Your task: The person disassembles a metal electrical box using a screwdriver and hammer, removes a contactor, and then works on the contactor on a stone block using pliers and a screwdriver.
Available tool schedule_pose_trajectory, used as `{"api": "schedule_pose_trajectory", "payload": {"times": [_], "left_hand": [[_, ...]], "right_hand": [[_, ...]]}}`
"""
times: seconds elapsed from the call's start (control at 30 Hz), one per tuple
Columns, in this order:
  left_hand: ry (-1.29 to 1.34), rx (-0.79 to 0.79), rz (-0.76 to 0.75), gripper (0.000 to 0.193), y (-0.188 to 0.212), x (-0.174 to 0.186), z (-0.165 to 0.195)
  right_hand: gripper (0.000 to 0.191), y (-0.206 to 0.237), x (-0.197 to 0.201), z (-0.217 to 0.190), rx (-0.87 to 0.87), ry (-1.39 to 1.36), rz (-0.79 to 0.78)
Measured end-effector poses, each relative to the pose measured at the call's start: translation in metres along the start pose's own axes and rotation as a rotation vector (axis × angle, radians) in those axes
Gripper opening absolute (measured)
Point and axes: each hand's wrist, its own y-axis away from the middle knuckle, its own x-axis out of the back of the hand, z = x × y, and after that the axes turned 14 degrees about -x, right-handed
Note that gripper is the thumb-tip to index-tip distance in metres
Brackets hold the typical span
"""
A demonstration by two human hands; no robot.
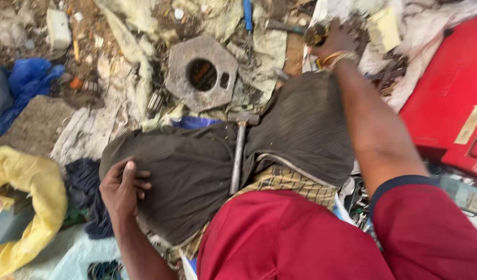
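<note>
My left hand (123, 187) rests on my left knee, which is covered in dark brown cloth (192, 171); its fingers are curled and it holds nothing. My right hand (336, 42) reaches far forward over my right knee and grips a small round brass-coloured metal part (316, 35). Bangles (333, 58) ring that wrist. A hammer (238, 150) with a metal handle lies between my knees, its head toward the far side. Just beyond it sits a grey octagonal metal flange (202, 72) with a round hole.
Rubble, rags and scrap cover the ground. A red metal box (448, 98) lies at the right, a yellow sack (33, 194) and a blue bag (28, 78) at the left. White cloth (425, 26) and a blue-handled tool (247, 13) lie at the far side.
</note>
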Motion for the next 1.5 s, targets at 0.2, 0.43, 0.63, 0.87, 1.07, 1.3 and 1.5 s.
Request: {"api": "schedule_pose_trajectory", "payload": {"times": [0.2, 0.43, 0.63, 0.87, 1.07, 1.3, 1.5], "left_hand": [[-0.003, 0.035, -0.005, 0.033, -0.01, 0.0, 0.007], [-0.043, 0.053, 0.026, 0.033, -0.008, -0.003, 0.013], [-0.04, 0.092, 0.059, 0.032, -0.009, -0.001, 0.011], [-0.041, 0.117, 0.055, 0.029, -0.013, 0.011, 0.0], [-0.101, 0.174, 0.085, 0.03, -0.019, 0.014, -0.008], [-0.105, 0.165, 0.1, 0.03, -0.022, 0.009, -0.002], [-0.057, 0.084, 0.122, 0.029, -0.023, -0.021, 0.023]], "right_hand": [[0.083, 0.021, 0.011, -0.03, -0.119, 0.179, -0.194], [0.077, 0.087, 0.036, -0.104, 0.513, 0.033, 0.187], [0.085, 0.056, 0.0, -0.121, 0.743, -0.45, 0.119], [0.088, -0.085, -0.004, 0.075, -0.375, 0.032, -0.099], [0.126, -0.089, -0.011, 0.097, -0.314, 0.052, -0.015], [0.111, -0.079, -0.011, 0.095, -0.359, -0.103, 0.024], [0.098, -0.055, 0.006, 0.096, 0.165, -0.378, 0.363]]}}
